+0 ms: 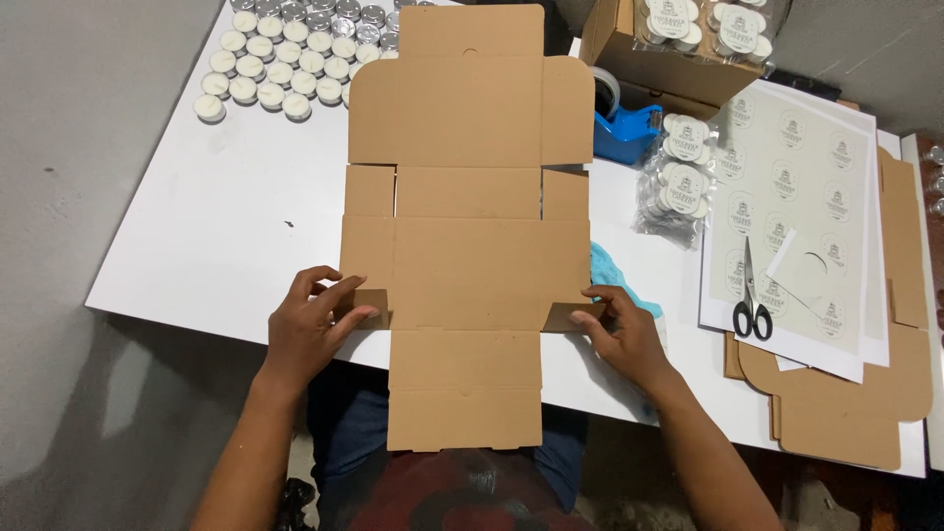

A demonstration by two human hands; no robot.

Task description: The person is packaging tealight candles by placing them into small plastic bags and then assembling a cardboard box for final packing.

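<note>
Lay flat on the white table (197, 246), long axis running near to far: unfolded brown cardboard box blank (467, 236), its small side flaps pinched by left hand (313, 329) and right hand (621, 329), equally near.

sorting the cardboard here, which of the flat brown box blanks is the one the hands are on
The unfolded brown cardboard box blank in the table's middle: left hand and right hand pinch its small side flaps. The other brown blanks lie untouched under the sticker sheets at right.

Both hands, left hand (313, 324) and right hand (626, 334), pinch the side tabs of a flat cardboard box blank (467, 246) on the white table (216, 226).
</note>
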